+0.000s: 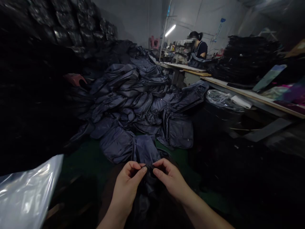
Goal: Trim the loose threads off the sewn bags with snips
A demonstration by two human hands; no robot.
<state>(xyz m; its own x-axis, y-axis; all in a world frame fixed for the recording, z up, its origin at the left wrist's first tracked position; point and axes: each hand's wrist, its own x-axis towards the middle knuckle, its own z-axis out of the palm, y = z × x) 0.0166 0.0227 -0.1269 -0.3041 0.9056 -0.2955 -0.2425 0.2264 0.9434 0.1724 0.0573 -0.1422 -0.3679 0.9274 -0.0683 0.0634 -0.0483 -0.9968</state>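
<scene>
My left hand (pixel 130 178) and my right hand (pixel 169 176) meet low in the middle of the head view, thumbs and forefingers pinched. Between the fingertips runs a small black piece (pixel 149 166), too dark to tell whether it is a strap end or a bag's edge. Dark cloth hangs below it over my lap. Just beyond my fingers lies a dark blue-grey bag (pixel 144 148), its near part hidden by my hands.
A large heap of dark bags (pixel 133 82) fills the floor ahead. At left are a clear plastic sheet (pixel 28 194) and a pink stool (pixel 75 79). Along the right stands a worktable (pixel 257 94) with a black stack (pixel 247 58). A person (pixel 202 47) sits behind sewing machines.
</scene>
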